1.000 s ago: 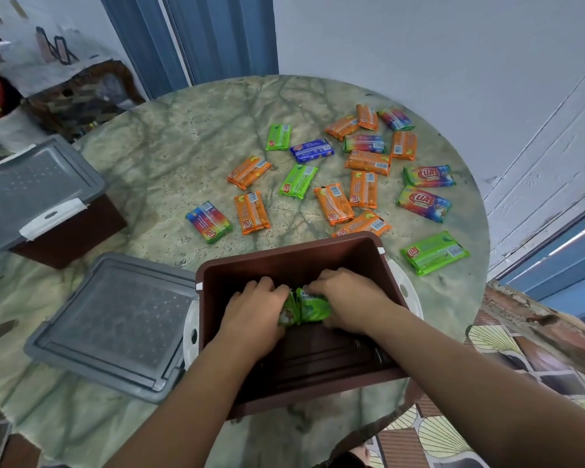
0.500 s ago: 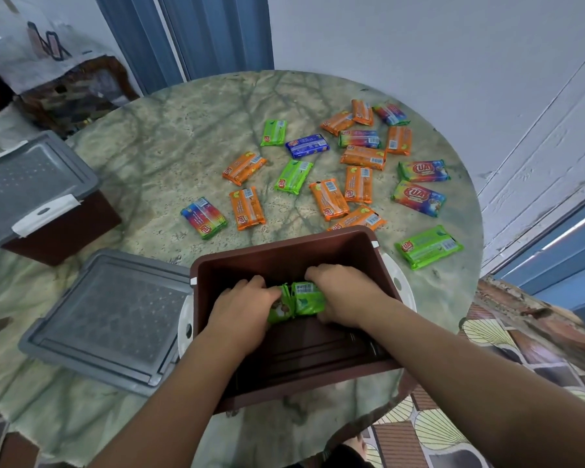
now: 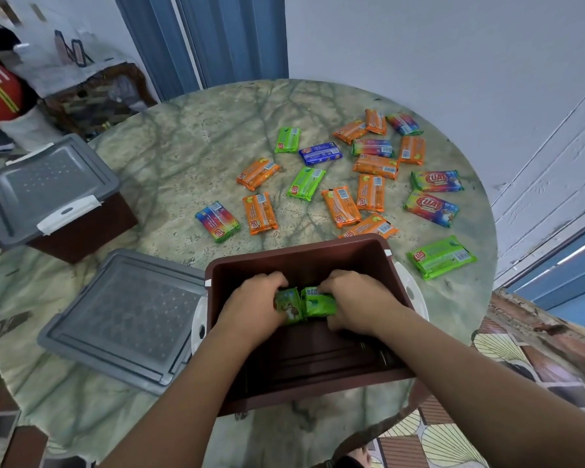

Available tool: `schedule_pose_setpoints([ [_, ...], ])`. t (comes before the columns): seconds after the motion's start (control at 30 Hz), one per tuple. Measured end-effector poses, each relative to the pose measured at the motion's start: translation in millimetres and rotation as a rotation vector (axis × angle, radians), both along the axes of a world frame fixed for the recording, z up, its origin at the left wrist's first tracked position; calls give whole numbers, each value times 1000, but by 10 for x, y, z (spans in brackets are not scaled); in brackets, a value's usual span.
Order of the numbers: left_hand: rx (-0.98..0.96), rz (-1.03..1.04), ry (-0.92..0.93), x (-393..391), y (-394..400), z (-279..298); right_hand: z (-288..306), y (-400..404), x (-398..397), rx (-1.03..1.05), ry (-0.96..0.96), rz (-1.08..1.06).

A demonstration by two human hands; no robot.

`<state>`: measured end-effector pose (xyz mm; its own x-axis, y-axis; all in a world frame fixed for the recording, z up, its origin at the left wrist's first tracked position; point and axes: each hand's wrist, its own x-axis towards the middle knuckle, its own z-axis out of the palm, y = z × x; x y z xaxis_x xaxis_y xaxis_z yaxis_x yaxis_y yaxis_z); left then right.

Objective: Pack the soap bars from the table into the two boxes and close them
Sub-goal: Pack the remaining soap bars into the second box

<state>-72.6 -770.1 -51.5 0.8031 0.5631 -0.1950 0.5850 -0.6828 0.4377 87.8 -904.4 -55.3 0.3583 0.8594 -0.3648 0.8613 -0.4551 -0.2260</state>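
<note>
Hands, left (image 3: 255,307) and right (image 3: 355,300), each gripping a green soap bar (image 3: 318,304) inside the open box (image 3: 304,251); best seated flat against the floor, side by side.

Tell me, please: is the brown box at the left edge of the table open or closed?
Closed. The second brown box has its grey lid sitting on top, with the white latch folded down over the front edge.
</note>
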Motion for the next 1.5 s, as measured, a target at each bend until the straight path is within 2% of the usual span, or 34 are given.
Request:
schedule_pose_setpoints([
  [0.07, -130, 149, -167, 0, 62, 62, 5, -3, 5, -3, 10, -12],
  [0.13, -150, 177, -200, -21, 147, 160, 14, -2, 3, -7, 22, -22],
  [0.27, -31, -4, -88, -64, 339, 349, 34, 13, -1, -18, 47, -35],
  [0.37, -32, -114, -29, -58, 337, 376, 53, 12, 6, -24, 73, -42],
  [0.53, 305, -338, 198, -105, 250, 202, 54, 23, 27, 46, 129, -98],
  [0.73, 488, -445, 335, -104, 241, 70, 95, 48, 35, 41, 240, -173],
  [0.9, 528, -472, 341, -102, 250, 45, 135, 52, 20, -8, 243, -145],
  [1.03, 529, -482, 348, -87, 243, 66, 90, 30, -17, 43, 188, -132],
  [1.13, 483, -473, 349, -79, 242, 97, 142, 5, -4, 116, 258, -171],
  [1.3, 415, -455, 338, -89, 275, 93, 255, -51, -36, 296, 456, -442],
  [1.37, 398, -454, 325, -95, 285, 83, 211, -78, -66, 279, 398, -445],
  [1.5, 384, -477, 324, -77, 267, 28, 66, -132, -102, 131, 152, -288],
])
